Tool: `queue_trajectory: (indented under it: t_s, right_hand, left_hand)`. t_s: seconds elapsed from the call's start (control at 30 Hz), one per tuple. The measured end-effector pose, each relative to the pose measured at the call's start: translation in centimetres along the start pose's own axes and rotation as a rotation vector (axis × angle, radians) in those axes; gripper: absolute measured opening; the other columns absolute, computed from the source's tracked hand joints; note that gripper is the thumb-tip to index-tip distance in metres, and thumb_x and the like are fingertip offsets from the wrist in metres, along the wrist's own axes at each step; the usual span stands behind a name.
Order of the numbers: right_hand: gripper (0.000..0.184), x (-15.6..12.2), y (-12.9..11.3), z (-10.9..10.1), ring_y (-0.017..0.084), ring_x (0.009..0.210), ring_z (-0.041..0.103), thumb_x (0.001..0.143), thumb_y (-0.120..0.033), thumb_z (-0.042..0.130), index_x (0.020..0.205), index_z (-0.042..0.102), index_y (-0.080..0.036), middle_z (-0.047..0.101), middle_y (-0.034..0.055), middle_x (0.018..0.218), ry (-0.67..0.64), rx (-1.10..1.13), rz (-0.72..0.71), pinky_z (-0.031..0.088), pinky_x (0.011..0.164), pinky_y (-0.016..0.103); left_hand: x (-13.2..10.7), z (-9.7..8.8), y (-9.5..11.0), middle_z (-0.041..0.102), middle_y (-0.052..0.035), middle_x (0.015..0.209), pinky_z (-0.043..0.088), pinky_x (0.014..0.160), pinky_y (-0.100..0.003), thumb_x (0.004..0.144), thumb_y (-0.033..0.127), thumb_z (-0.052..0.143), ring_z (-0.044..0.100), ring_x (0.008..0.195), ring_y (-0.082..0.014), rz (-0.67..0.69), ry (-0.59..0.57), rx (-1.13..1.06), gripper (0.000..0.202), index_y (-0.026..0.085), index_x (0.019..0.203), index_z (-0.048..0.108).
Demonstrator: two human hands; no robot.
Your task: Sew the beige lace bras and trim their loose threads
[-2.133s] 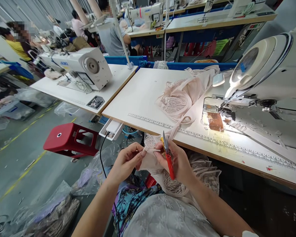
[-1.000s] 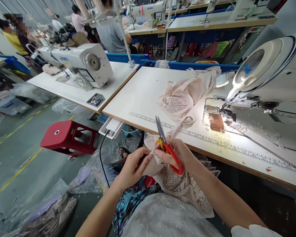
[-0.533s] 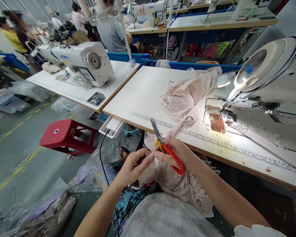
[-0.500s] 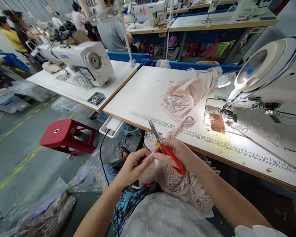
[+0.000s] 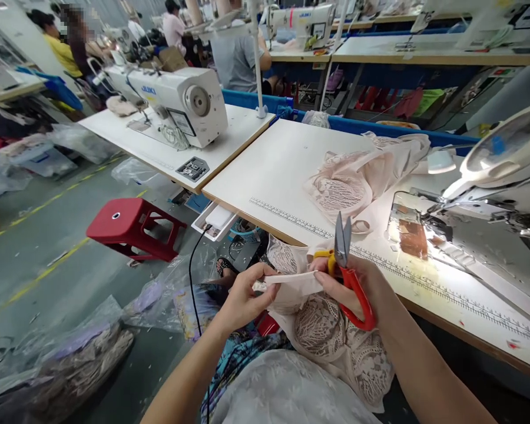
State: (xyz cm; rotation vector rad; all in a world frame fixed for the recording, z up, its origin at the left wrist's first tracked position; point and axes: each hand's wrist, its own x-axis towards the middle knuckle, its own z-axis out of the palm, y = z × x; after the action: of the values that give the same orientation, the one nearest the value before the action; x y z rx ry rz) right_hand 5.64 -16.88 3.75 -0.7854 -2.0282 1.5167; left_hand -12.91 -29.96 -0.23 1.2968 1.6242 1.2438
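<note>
A pale pink lace bra (image 5: 320,327) lies over my lap, with one edge band raised and stretched between my hands. My left hand (image 5: 247,297) pinches the left end of that band between thumb and fingers. My right hand (image 5: 366,277) pinches the other end and also carries a pair of scissors (image 5: 357,300) with red and yellow handles. The scissors' blades point up and stand slightly apart, touching no fabric. Another pale lace piece (image 5: 342,188) lies on the sewing table (image 5: 265,171) beyond my hands.
To the right is a lit sewing machine (image 5: 490,224) with a magnifier (image 5: 494,141). A second machine (image 5: 172,106) stands on the neighbouring table. A red stool (image 5: 119,221) and plastic bags (image 5: 83,347) are on the floor at left. Several people work behind.
My hands have moved apart, drawing the bra's band out straight between them. The scissors have turned from pointing up-left to upright, and their blades now show apart. The view has shifted right.
</note>
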Motion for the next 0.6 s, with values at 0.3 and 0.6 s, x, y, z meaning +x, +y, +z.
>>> queue_trajectory:
  t_s: [0.3, 0.6]
  right_hand:
    - [0.006, -0.5, 1.0, 0.3, 0.022, 0.082, 0.069, 0.085, -0.026, 0.065, 0.08, 0.064, -0.022, 0.071, 0.0046, 0.085, 0.047, 0.013, -0.101, 0.057, 0.07, 0.03]
    - [0.015, -1.0, 2.4, 0.2, 0.025, 0.088, 0.068, 0.084, -0.034, 0.07, 0.078, 0.067, -0.021, 0.071, 0.0074, 0.088, 0.117, 0.057, -0.017, 0.058, 0.078, 0.033]
  left_hand:
    - [-0.3, 0.8, -0.7, 0.063, -0.0006, 0.073, 0.044, 0.065, -0.022, 0.066, 0.045, 0.086, 0.056, 0.066, -0.012, -0.267, 0.128, -0.654, 0.039, 0.015, 0.077, 0.064]
    - [-0.6, 1.7, -0.6, 0.059, 0.0009, 0.069, 0.041, 0.061, -0.021, 0.071, 0.046, 0.083, 0.052, 0.064, -0.0105, -0.248, 0.175, -0.734, 0.04, 0.015, 0.076, 0.059]
